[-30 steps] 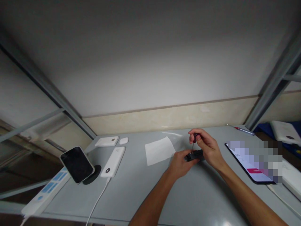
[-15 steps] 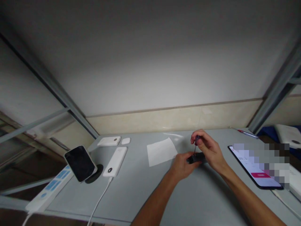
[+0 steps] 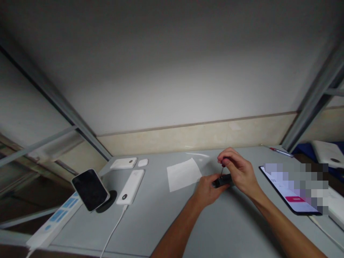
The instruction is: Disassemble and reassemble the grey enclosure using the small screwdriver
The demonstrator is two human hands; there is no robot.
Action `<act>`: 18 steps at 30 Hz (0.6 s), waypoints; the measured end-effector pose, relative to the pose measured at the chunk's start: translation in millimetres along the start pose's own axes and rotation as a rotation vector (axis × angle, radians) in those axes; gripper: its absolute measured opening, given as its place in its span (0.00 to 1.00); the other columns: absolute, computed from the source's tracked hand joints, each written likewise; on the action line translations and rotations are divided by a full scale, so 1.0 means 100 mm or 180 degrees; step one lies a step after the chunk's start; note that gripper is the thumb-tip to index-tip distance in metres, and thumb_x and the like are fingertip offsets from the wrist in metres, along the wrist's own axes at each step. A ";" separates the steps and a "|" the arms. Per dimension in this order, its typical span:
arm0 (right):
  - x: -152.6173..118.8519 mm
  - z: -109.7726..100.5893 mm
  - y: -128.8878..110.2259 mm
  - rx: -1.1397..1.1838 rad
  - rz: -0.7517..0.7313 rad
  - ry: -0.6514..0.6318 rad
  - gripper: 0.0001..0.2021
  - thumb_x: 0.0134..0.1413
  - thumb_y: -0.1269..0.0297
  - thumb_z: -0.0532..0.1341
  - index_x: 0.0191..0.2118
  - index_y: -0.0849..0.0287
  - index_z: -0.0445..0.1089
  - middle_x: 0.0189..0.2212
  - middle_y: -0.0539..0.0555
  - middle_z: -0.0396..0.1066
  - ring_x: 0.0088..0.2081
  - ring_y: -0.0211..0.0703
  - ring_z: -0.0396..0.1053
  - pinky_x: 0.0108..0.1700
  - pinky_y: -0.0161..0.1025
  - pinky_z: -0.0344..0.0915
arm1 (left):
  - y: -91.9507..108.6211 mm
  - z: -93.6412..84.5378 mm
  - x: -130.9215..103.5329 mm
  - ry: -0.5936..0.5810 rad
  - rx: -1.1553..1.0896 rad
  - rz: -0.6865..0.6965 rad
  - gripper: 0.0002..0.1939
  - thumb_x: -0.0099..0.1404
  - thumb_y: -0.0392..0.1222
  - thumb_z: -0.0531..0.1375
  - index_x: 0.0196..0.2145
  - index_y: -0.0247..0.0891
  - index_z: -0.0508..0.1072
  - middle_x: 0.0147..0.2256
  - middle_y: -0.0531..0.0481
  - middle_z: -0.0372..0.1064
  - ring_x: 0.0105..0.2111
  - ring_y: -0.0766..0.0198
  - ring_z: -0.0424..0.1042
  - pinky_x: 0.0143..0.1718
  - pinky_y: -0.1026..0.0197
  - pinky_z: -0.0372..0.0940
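My left hand [image 3: 209, 190] is closed around a small dark, oblong device [image 3: 221, 181], holding it just over the grey desk. My right hand [image 3: 239, 170] grips the dark reddish handle of a screwdriver [image 3: 223, 166] between thumb and fingers. The screwdriver's thin shaft points down, and its tip meets the top of the device near my left fingers. My right palm hides the device's far right end. A white sheet of paper [image 3: 184, 175] lies just left of my left hand.
On the left are a phone [image 3: 90, 190] on a round stand, a white power bank [image 3: 130, 188] with a cable, another power bank [image 3: 124, 163], a small white case [image 3: 143, 162] and a power strip [image 3: 55, 220]. To the right lie a lit tablet-like phone [image 3: 287, 193] and a pen-like tool [image 3: 279, 152].
The whole view has shifted slightly. Both hands keep their grips, and the fingers of my right hand have turned a little on the screwdriver handle.
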State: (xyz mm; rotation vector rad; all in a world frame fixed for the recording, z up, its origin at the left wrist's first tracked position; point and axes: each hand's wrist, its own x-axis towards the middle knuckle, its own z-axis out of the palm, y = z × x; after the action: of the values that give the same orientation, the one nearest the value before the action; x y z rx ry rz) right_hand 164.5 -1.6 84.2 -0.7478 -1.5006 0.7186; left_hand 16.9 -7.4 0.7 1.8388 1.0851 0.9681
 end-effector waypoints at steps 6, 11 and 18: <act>-0.05 0.02 0.03 0.0523 0.0309 -0.0261 0.13 0.71 0.52 0.55 0.42 0.53 0.73 0.30 0.51 0.65 0.33 0.44 0.65 0.37 0.40 0.63 | 0.00 0.00 -0.01 0.0010 0.0087 -0.0014 0.14 0.65 0.48 0.67 0.45 0.38 0.83 0.35 0.51 0.79 0.32 0.61 0.74 0.38 0.63 0.68; -0.01 0.02 0.00 0.0144 -0.0073 -0.0082 0.13 0.68 0.53 0.61 0.36 0.54 0.75 0.33 0.53 0.68 0.38 0.45 0.67 0.40 0.40 0.63 | 0.00 0.01 0.00 0.0028 0.0186 -0.0051 0.14 0.64 0.49 0.68 0.39 0.35 0.83 0.31 0.52 0.77 0.30 0.63 0.71 0.33 0.65 0.64; -0.03 0.05 0.11 0.0969 0.0430 -0.0099 0.12 0.71 0.51 0.56 0.43 0.52 0.70 0.27 0.48 0.61 0.30 0.41 0.62 0.34 0.38 0.59 | 0.02 0.00 0.00 0.0033 0.0095 -0.0097 0.15 0.64 0.50 0.68 0.43 0.38 0.84 0.34 0.52 0.79 0.32 0.61 0.73 0.37 0.63 0.67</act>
State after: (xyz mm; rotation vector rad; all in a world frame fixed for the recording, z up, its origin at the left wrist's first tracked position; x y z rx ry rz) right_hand 160.4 2.5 73.4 -0.6107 -1.3373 1.0383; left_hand 18.1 -8.1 2.8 1.8377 1.1363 0.9493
